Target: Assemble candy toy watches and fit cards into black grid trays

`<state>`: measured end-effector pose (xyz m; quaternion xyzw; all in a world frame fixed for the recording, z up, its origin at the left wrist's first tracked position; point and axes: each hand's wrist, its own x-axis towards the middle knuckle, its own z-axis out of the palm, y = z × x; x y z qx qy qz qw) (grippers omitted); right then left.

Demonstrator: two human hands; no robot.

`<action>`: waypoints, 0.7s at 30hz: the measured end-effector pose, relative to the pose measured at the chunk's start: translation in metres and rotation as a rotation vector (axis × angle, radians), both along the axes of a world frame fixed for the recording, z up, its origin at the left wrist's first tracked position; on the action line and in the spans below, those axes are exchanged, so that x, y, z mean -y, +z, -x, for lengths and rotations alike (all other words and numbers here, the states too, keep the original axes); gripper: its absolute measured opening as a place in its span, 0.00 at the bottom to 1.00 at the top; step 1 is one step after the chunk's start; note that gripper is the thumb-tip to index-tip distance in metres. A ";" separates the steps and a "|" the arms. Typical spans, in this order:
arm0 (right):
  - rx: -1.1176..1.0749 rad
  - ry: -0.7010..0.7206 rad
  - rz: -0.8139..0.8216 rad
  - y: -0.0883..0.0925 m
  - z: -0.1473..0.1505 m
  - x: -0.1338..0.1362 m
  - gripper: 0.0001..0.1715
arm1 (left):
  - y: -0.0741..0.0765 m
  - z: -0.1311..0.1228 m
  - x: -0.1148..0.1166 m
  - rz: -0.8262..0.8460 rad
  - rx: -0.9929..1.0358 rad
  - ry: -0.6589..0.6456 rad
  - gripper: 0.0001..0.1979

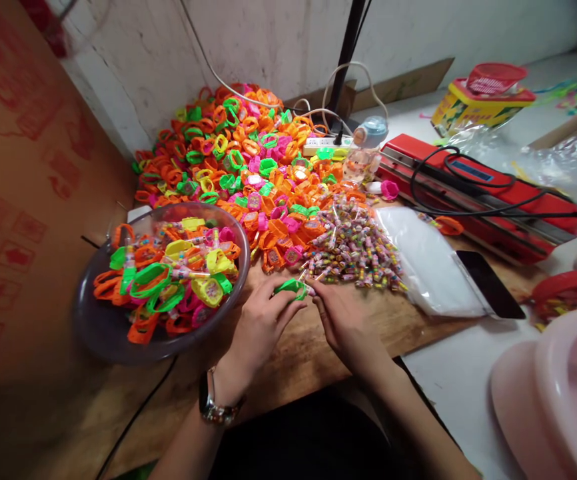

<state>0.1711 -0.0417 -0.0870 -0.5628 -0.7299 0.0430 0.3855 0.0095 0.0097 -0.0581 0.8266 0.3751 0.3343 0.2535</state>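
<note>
Between the fingers of my left hand (263,317) is a green toy watch (292,287). My right hand (341,320) meets it from the other side, its fingertips pinching a small wrapped candy tube (310,290) against the watch. Just beyond my hands lies a pile of small candy tubes (356,250) in clear wrappers. Behind them a big heap of orange, green, pink and yellow toy watches (248,157) reaches to the wall. On the left, a translucent purple bowl (86,313) holds toy watches, several with candy tubes in them.
A cardboard box (33,200) stands at the left. To the right are plastic bags (418,260), a dark phone (488,283), a red bag sealer (468,193) with a black cable, a yellow tub (478,110) and a pink basin (553,380). A power strip (326,143) lies behind.
</note>
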 end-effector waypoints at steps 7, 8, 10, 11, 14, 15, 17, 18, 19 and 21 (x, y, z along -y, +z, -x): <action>0.447 -0.088 -0.087 0.011 0.018 -0.009 0.15 | 0.000 0.011 0.007 -0.024 -0.001 0.098 0.08; 0.498 -0.086 -0.119 0.012 0.020 -0.012 0.14 | 0.000 0.014 0.008 -0.042 -0.013 0.118 0.08; 0.544 -0.030 -0.200 0.014 0.025 -0.017 0.15 | 0.002 0.020 0.010 -0.074 -0.053 0.165 0.10; 0.540 0.013 -0.243 0.015 0.028 -0.020 0.16 | 0.003 0.024 0.011 -0.087 -0.078 0.187 0.10; 0.483 0.106 -0.334 0.019 0.043 -0.025 0.18 | 0.010 0.037 0.017 -0.138 -0.135 0.228 0.12; 0.458 0.125 -0.339 0.021 0.048 -0.026 0.18 | 0.013 0.042 0.018 -0.162 -0.140 0.234 0.12; 0.391 0.156 -0.311 0.027 0.057 -0.030 0.16 | 0.022 0.054 0.019 -0.222 -0.133 0.260 0.12; 0.357 0.160 -0.279 0.029 0.060 -0.033 0.13 | 0.026 0.062 0.017 -0.275 -0.129 0.303 0.11; 0.330 0.149 -0.239 0.029 0.059 -0.036 0.10 | 0.031 0.071 0.013 -0.343 -0.128 0.374 0.09; 0.321 0.059 -0.147 0.022 0.050 -0.044 0.16 | 0.042 0.090 0.000 -0.488 -0.133 0.585 0.07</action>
